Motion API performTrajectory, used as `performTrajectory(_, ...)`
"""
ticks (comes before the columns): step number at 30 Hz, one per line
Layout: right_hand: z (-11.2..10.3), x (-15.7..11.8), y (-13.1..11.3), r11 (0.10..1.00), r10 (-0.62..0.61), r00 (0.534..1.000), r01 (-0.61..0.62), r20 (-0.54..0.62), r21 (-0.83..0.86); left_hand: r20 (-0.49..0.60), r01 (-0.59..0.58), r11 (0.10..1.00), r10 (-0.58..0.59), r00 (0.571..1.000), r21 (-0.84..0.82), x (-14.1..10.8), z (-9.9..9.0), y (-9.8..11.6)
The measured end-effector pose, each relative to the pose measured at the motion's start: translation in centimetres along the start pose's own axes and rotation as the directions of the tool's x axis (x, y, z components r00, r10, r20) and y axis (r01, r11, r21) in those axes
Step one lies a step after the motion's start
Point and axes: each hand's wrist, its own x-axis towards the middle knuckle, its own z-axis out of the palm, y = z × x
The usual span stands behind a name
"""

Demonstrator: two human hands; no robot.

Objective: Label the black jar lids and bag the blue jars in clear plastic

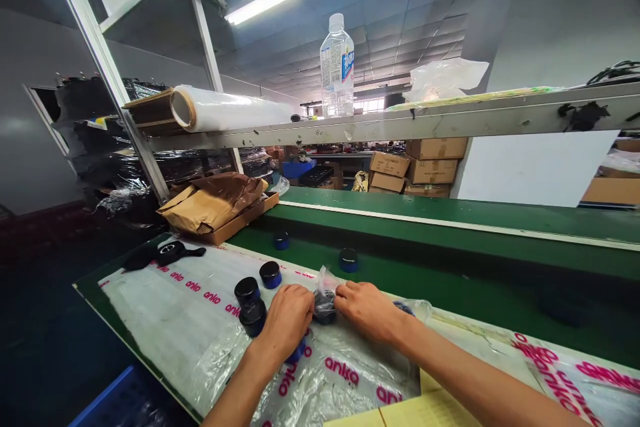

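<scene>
Between my two hands a dark round piece in a clear plastic bag (325, 305) rests on the plastic-covered table. My left hand (290, 313) is closed at the bag's left side. On its right side, my right hand (365, 303) has its fingers closed on the plastic. Black-topped blue round pieces stand left of my left hand: one (271, 274) farther back, one (247, 290) and one (253, 317) touching. Part of a blue piece (296, 351) shows below my left wrist. Another bagged piece (404, 307) lies partly behind my right forearm.
On the green belt (425, 233) sit two more round pieces, one (348, 259) nearer and one (281, 240) farther. A cardboard tray (240, 220) with brown paper stands back left. Overhead, a shelf (450, 117) bears a bottle (337, 70) and film roll (235, 109). Yellow paper (415, 410) lies in front.
</scene>
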Motion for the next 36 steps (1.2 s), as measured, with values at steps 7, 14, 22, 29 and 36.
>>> performTrajectory(7,0.5,-0.1,-0.9,1.0,-0.008,0.999,0.009,0.036,-0.024,0.085,-0.012,0.999,0.008,0.996,0.048,0.4,-0.6,0.8)
performTrajectory(14,1.1,0.7,-2.1,0.994,0.091,0.989,-0.097,0.114,0.041,0.12,-0.01,1.0,0.007,0.993,0.022,0.9,-0.3,0.5)
performTrajectory(22,-0.8,3.0,-0.9,0.901,0.341,0.911,-0.387,0.232,0.196,0.044,0.067,0.996,-0.065,0.997,-0.059,1.9,0.2,-0.3)
performTrajectory(29,-0.8,3.6,1.0,0.811,0.442,0.853,-0.513,0.28,0.282,0.033,0.152,0.981,-0.149,0.988,-0.122,2.7,1.0,-0.3)
performTrajectory(36,-0.4,2.1,-1.1,0.84,0.445,0.87,-0.487,0.211,0.239,0.051,0.141,0.975,-0.134,0.99,-0.172,2.9,1.4,0.9)
